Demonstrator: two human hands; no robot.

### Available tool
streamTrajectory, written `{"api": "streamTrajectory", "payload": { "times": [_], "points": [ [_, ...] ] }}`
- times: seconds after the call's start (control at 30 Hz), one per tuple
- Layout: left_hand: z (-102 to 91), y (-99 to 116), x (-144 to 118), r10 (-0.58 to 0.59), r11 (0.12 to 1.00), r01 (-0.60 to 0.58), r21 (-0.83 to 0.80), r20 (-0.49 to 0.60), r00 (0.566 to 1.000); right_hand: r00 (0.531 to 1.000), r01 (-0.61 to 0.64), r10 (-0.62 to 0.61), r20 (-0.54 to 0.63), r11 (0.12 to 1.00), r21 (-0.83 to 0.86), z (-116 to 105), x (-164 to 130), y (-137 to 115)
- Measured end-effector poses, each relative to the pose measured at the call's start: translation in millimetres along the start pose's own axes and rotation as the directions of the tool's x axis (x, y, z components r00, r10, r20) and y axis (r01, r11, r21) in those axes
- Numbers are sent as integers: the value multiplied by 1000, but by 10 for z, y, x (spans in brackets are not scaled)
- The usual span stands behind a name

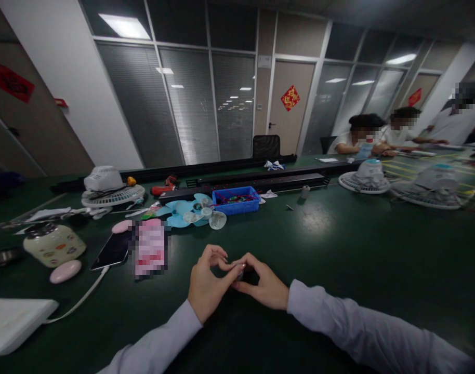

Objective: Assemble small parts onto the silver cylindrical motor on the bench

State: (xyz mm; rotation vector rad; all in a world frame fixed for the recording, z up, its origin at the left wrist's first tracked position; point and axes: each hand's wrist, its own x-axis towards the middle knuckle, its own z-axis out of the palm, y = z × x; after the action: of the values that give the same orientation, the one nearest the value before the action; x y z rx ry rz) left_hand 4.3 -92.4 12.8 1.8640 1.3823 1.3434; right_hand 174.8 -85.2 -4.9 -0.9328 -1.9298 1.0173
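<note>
My left hand (pixel 206 283) and my right hand (pixel 263 283) rest together on the dark green table (pixel 339 249), close to its near edge. Their fingertips meet and pinch one small dark part (pixel 239 270), too small to identify. Both sleeves are light lilac. Beyond the hands lie light blue fan blades (pixel 186 213) and a blue bin (pixel 236 200) with small coloured parts.
At left: a phone (pixel 113 250) on a white cable, a pink blurred card (pixel 149 246), a cream jar (pixel 53 243), pink pebble-like items, a white box (pixel 11 322). Fan parts (pixel 110 189) lie behind, more fans (pixel 368 176) at right. Several people sit at the far right.
</note>
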Motion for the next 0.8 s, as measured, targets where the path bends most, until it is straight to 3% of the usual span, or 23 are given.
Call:
{"api": "streamTrajectory", "payload": {
  "times": [0.33,0.47,0.6,0.7,0.8],
  "points": [
    [13,-47,-41,84,996,-84,-4,15,996,1000,-7,8,-11,1000,14,21,-8,58],
    [16,-59,-72,124,992,-126,-11,-122,985,1000,-18,18,-4,1000,8,17,-6,47],
    [-178,-196,-214,140,990,-132,50,-253,957,999,-37,37,-4,999,-4,14,-10,40],
    [-415,-400,-397,79,984,-57,167,-131,988,999,-47,47,-4,999,-14,12,-18,49],
    [-587,-573,-536,39,954,-56,293,65,997,998,-56,55,-7,998,-24,9,-23,55]
  ]
}}
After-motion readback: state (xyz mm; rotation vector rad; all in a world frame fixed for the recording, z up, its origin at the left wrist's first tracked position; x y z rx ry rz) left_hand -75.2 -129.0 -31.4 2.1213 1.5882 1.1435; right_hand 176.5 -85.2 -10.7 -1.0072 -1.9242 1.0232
